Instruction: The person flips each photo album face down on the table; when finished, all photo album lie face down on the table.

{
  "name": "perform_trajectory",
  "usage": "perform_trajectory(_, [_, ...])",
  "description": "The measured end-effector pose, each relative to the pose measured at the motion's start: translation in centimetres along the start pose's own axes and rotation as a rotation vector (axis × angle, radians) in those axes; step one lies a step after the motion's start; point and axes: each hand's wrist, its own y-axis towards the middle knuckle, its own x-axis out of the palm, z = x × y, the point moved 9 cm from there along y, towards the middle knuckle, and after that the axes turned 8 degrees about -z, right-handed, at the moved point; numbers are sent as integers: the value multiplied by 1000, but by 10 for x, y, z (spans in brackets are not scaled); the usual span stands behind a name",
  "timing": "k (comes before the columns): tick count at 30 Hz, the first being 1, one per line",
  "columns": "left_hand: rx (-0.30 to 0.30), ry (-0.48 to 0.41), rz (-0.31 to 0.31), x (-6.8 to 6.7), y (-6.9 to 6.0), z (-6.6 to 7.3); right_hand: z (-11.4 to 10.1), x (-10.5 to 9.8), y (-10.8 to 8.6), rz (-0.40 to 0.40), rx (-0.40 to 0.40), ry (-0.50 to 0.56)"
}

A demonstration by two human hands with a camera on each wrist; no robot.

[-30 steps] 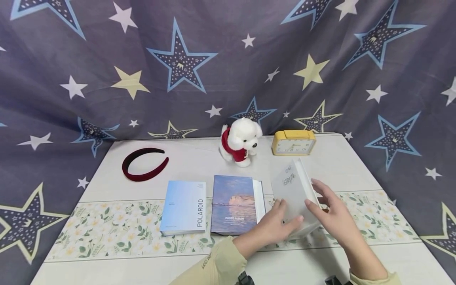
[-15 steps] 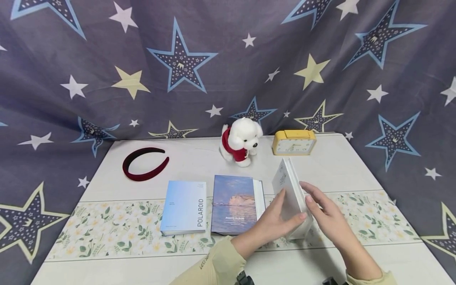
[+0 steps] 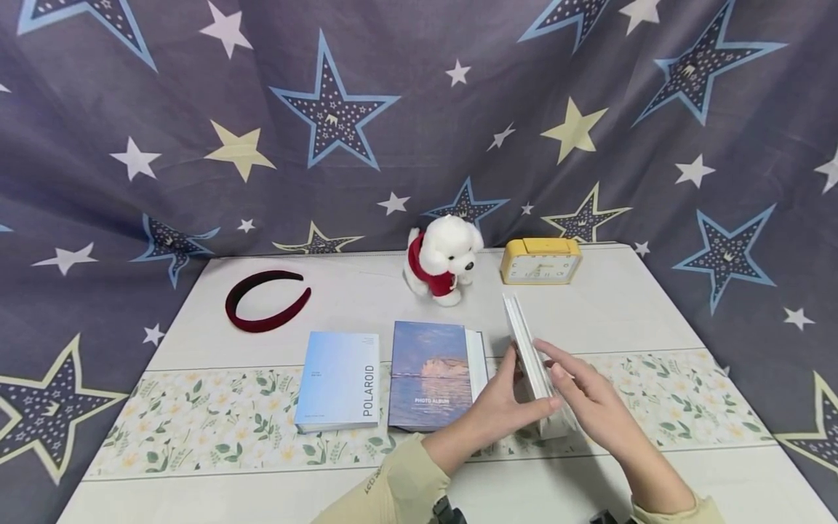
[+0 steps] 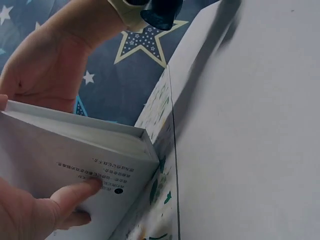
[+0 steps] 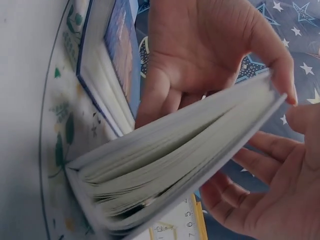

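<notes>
A white photo album stands steeply upright on the table, tilted left, its page edges facing the head camera. My left hand holds it, fingers against the left cover and thumb across to the near edge. From the other side my right hand holds the album, thumb by the edge and fingers against the right cover. Small dark print shows on the white cover in the left wrist view, below my left fingertips. In the right wrist view the page block is slightly fanned between the covers.
Left of my hands lie a blue photo album and a pale blue POLAROID album. Behind stand a white plush dog in red and a yellow clock. A dark red headband lies far left. A starry cloth hangs behind the table.
The white album has turned from showing its printed cover to showing its page edges, and its top has swung left. My right hand has moved left along with it.
</notes>
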Motion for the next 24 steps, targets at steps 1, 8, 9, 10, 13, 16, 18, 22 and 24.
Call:
perform_trajectory(1, [21, -20, -2, 0, 0, 1, 1, 0, 0, -1, -5, -7])
perform_trajectory(8, [126, -148, -4, -2, -3, 6, 17, 3, -1, -19, 8, -31])
perform_trajectory(9, [121, -164, 0, -3, -4, 5, 21, 3, -1, -26, 31, -25])
perform_trajectory(10, [112, -175, 6, -3, -4, 4, 26, 3, -2, -31, 53, -24])
perform_trajectory(13, [84, -224, 4, -2, -6, 0, 40, 3, -3, -53, 124, -2])
perform_trajectory(16, [46, -249, -6, -1, -7, -6, 50, 3, -4, -71, 178, 1])
perform_trajectory(18, [23, -233, -12, -1, -6, -9, 55, 4, -4, -86, 201, -13])
perform_trajectory(22, [-25, -135, -19, -2, -5, -15, 60, 4, -6, -105, 202, -83])
perform_trajectory(24, [-62, -68, -15, -3, -5, -18, 61, 4, -7, -113, 191, -113])
